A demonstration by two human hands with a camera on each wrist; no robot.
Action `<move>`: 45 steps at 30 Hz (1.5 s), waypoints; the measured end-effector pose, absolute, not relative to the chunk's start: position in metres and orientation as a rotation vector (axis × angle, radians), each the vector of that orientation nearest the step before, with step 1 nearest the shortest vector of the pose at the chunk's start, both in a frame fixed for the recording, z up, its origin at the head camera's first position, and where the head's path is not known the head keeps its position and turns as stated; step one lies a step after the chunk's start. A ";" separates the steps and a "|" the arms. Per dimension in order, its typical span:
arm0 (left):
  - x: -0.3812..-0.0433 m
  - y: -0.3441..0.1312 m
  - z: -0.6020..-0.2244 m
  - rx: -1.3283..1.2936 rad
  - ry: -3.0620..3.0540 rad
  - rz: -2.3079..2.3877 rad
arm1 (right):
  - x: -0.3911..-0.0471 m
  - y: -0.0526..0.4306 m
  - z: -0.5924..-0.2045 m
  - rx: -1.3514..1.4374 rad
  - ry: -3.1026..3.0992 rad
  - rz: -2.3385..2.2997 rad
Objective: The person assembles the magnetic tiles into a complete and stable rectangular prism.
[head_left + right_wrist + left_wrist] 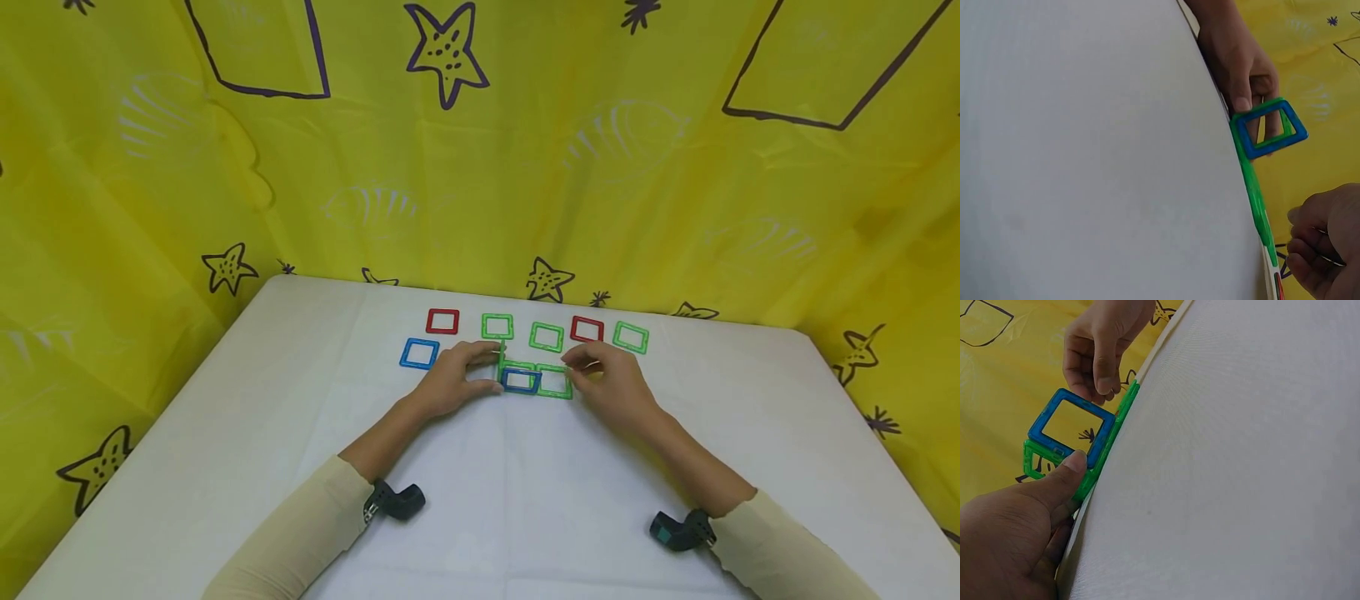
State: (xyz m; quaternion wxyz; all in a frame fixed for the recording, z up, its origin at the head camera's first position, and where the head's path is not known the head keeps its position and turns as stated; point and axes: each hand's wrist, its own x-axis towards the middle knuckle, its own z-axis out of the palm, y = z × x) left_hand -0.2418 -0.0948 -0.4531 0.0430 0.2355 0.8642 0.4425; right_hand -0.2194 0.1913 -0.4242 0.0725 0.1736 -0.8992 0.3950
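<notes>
Nearest, well behind the fingers, are two pale sleeves (296, 521), each with a black wrist device (397, 502) just ahead of its cuff. The left hand (450, 379) pinches at the left end of a small build: its thumb presses a lower corner of the standing blue frame (1087, 404), and its other fingers curl around the far side of the upright green frame (502, 362), which meets the blue one at that corner. To the right of the left thumb, two flat green frames (555, 396) lie side by side on the white table (480, 500), the blue one standing along the near edge of the first. The right hand (615, 387) has loosely curled fingers with nothing between them, just beside the right end of that flat pair; whether a fingertip brushes it I cannot tell. Left of the left fingers lies a loose blue frame (416, 367). Beyond the fingers runs a row of loose frames: red (442, 332), green, green, red, green, the last three nearer the right fingers. Farthest from both hands hangs a yellow curtain (480, 183) printed with starfish and shells
</notes>
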 end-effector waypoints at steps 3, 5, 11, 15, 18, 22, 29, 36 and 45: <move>-0.242 -0.095 -0.454 0.718 2.647 1.354 | -0.224 0.203 -0.425 0.443 -2.711 1.153; -0.242 -0.095 -0.454 0.715 2.652 1.352 | -0.227 0.210 -0.425 0.385 -2.714 1.137; -0.242 -0.095 -0.454 0.712 2.653 1.359 | -0.239 0.234 -0.426 0.268 -2.696 1.146; -0.241 -0.095 -0.454 0.707 2.641 1.367 | -0.243 0.244 -0.424 0.218 -2.710 1.120; -0.241 -0.095 -0.454 0.710 2.640 1.364 | -0.246 0.249 -0.424 0.192 -2.739 1.078; -0.242 -0.095 -0.455 0.719 2.648 1.358 | -0.252 0.257 -0.425 0.158 -2.789 0.991; -0.243 -0.096 -0.457 0.737 2.651 1.350 | -0.257 0.271 -0.426 0.099 -2.848 0.948; -0.244 -0.096 -0.457 0.741 2.654 1.352 | -0.261 0.278 -0.425 0.098 -2.865 0.937; -0.244 -0.096 -0.458 0.746 2.642 1.357 | -0.275 0.290 -0.430 0.098 -2.897 0.961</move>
